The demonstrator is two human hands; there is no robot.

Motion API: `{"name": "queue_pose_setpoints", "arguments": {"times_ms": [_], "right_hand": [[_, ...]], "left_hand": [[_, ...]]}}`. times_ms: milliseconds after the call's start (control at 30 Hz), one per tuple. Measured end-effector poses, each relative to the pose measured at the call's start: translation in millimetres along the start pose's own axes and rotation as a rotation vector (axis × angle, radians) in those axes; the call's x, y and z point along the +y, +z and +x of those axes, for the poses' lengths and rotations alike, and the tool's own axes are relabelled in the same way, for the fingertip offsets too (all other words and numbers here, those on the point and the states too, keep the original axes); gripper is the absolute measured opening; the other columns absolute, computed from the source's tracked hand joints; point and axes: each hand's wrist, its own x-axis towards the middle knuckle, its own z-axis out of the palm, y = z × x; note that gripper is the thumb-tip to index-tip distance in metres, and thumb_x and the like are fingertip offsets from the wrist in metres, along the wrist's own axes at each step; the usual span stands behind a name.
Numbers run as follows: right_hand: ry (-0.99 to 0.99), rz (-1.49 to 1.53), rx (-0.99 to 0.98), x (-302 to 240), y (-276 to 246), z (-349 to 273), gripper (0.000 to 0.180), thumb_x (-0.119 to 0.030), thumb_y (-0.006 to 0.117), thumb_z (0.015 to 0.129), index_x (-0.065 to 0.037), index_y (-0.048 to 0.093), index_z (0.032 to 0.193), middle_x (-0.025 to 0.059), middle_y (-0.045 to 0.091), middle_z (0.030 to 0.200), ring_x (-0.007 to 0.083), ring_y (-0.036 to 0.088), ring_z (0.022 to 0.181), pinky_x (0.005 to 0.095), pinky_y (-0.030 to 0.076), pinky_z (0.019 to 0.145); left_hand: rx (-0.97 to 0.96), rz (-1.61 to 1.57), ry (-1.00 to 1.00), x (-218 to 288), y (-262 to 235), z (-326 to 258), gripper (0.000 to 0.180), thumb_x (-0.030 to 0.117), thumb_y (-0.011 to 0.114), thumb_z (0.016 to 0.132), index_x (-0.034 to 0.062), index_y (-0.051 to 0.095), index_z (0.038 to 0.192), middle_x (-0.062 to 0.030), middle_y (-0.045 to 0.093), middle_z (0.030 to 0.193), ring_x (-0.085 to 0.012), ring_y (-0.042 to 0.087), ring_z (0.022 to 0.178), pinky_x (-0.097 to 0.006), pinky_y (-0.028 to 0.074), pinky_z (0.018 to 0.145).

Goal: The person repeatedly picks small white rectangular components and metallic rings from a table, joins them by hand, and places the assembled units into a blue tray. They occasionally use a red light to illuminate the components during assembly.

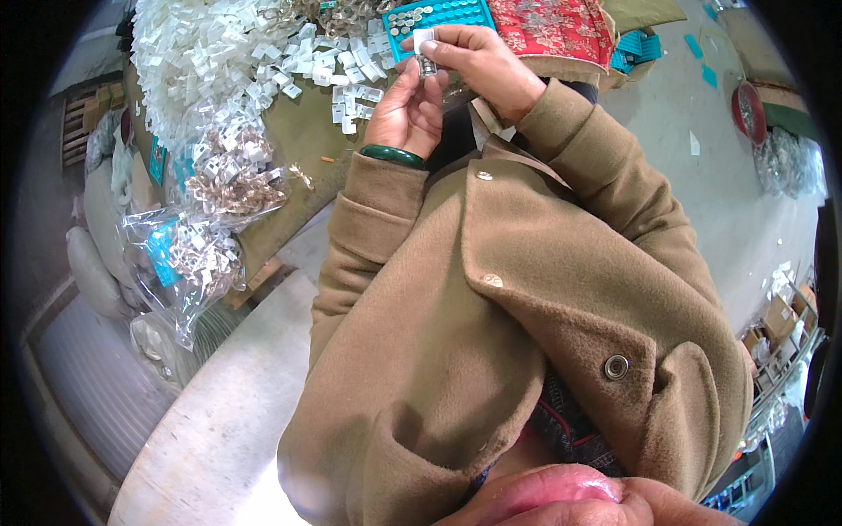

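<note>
At the near edge of the work table, both hands meet around a small clear plastic box (424, 39) with a white upper part. A small round metallic piece (427, 67) shows in its lower part. My left hand (405, 116), below a dark green bangle (392, 156), grips the box from below between thumb and fingers. From the right, my right hand (481, 63) pinches the upper part. Just beyond the hands lies a blue tray (467, 16) with round silvery pieces in its compartments. Left of them spreads a big heap of clear plastic boxes (197, 66).
Clear bags (232, 175) of small white and brownish pieces sit along the table's left side. A red patterned cushion (557, 35) is at the right, beside blue trays (636, 51). A red basin (748, 114) stands on the floor, far right. Pale sacks (92, 272) lie left.
</note>
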Motion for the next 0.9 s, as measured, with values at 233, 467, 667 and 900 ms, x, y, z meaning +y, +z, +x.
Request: {"name": "queue_pose_setpoints", "arguments": {"times_ms": [233,467,667,900], "right_hand": [[0.067,0.149,-0.208,0,-24,12,0.027,-0.015,0.059,0.093,0.0,0.068,0.113,0.0091,0.07,0.101,0.0121,0.065,0.088,0.0262,0.051,0.086],[-0.22,-0.321,-0.302,-4,-26,0,0.044,-0.021,0.073,0.084,-0.012,0.063,0.126,0.006,0.07,0.096,0.0104,0.062,0.089,0.0262,0.05,0.081],[-0.733,-0.845,-0.006,0,-31,-10,0.031,-0.016,0.071,0.081,-0.015,0.069,0.112,0.0102,0.066,0.086,0.0279,0.064,0.085,0.0383,0.053,0.074],[-0.764,-0.945,0.127,6,-42,-41,0.03,-0.012,0.07,0.079,-0.01,0.068,0.108,0.0081,0.065,0.084,0.0259,0.064,0.081,0.0363,0.054,0.071]], "left_hand": [[-0.112,-0.294,-0.189,-5,6,0,0.025,0.026,0.06,0.095,0.0043,0.061,0.108,-0.0121,0.067,0.099,-0.0068,0.06,0.064,-0.017,0.04,0.041],[-0.025,-0.303,-0.186,-6,9,2,0.025,0.031,0.065,0.091,0.01,0.06,0.104,0.0015,0.06,0.082,-0.0013,0.049,0.053,-0.016,0.033,0.038],[-0.164,-0.199,-0.189,-12,14,2,0.028,0.032,0.051,0.1,0.0058,0.057,0.108,0.0017,0.059,0.092,-0.0035,0.052,0.06,-0.019,0.035,0.041],[0.027,0.196,-0.142,-23,22,7,0.019,0.028,0.062,0.095,0.0112,0.061,0.103,-0.0011,0.066,0.088,-0.0064,0.058,0.063,-0.017,0.041,0.045]]}}
